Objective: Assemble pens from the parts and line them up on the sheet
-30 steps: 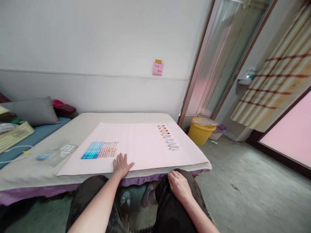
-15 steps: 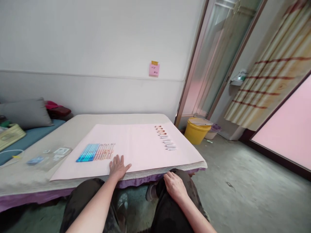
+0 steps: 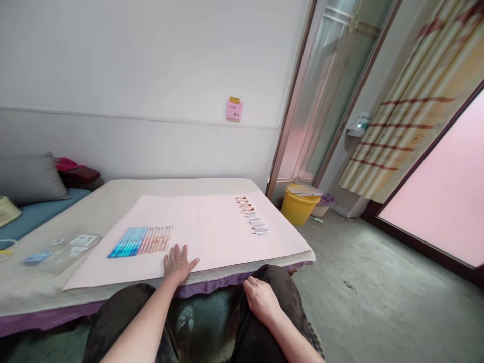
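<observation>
My left hand point(image 3: 177, 263) lies flat and open on the near edge of a large pale pink sheet point(image 3: 204, 227) spread over a low table. Just beyond its fingers sits a tight row of pens point(image 3: 139, 239), blue ones at the left and pink ones at the right. My right hand point(image 3: 260, 297) rests palm down on my right knee with loosely curled fingers, holding nothing. Further right on the sheet, a column of several small pen caps point(image 3: 251, 217) runs away from me.
A clear plastic bag with small cards point(image 3: 68, 245) lies left of the sheet. A grey pillow point(image 3: 30, 177) and teal mat sit at far left. A yellow bucket point(image 3: 301, 201) stands on the concrete floor by the sliding door. A pink sticky note point(image 3: 234, 109) hangs on the wall.
The view has turned to the right, so everything has shifted left in the picture. Both hands keep their places on the sheet's edge and on my knee.
</observation>
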### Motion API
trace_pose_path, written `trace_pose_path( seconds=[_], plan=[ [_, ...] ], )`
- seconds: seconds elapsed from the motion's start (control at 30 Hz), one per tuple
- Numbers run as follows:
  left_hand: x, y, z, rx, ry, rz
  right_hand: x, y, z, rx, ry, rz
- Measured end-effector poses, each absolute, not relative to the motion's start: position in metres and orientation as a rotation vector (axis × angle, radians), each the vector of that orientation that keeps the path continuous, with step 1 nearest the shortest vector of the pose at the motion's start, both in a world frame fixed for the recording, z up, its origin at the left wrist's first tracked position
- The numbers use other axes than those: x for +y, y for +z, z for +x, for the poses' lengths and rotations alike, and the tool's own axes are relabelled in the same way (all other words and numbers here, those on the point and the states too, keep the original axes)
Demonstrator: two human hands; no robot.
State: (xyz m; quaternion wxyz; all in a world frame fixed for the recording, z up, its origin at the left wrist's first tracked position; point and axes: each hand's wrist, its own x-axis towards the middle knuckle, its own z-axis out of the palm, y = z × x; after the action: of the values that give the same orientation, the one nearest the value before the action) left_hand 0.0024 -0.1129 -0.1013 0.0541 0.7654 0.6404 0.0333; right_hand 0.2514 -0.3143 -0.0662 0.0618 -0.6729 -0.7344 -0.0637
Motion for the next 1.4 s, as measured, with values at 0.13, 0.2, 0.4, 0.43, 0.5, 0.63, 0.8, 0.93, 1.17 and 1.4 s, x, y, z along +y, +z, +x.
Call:
trace_pose_path(
  seconds=[0.13,0.2,0.4,0.43,0.5,0.63,0.8,0.93,1.17,1.4],
  plan=[
    [-0.113,-0.1,0.003,1.949,0.089,2.327,-0.312,-0.067,0.249,-2.219,-0.166,-2.037],
    [-0.113,-0.099,0.003,1.946,0.078,2.322,-0.312,-0.065,0.248,-2.217,-0.155,-2.044],
    [-0.11,-0.094,0.004,1.939,0.014,2.288,-0.314,-0.061,0.247,-2.205,-0.153,-2.047],
    [-0.109,-0.093,0.004,1.939,0.007,2.287,-0.314,-0.06,0.247,-2.203,-0.15,-2.05],
    [-0.109,-0.093,0.005,1.941,0.001,2.29,-0.315,-0.06,0.247,-2.198,-0.142,-2.058],
    [-0.11,-0.093,0.004,1.947,0.009,2.296,-0.315,-0.061,0.246,-2.196,-0.138,-2.055],
    [-0.11,-0.095,0.004,1.951,0.019,2.301,-0.315,-0.063,0.246,-2.191,-0.149,-2.038],
    [-0.112,-0.094,0.004,1.946,0.02,2.299,-0.315,-0.062,0.245,-2.207,-0.137,-2.024],
    [-0.116,-0.093,0.005,1.944,0.038,2.303,-0.317,-0.064,0.238,-2.201,-0.103,-2.006],
    [-0.113,-0.095,0.005,1.928,0.034,2.278,-0.317,-0.061,0.233,-2.145,-0.001,-2.027]
  ],
)
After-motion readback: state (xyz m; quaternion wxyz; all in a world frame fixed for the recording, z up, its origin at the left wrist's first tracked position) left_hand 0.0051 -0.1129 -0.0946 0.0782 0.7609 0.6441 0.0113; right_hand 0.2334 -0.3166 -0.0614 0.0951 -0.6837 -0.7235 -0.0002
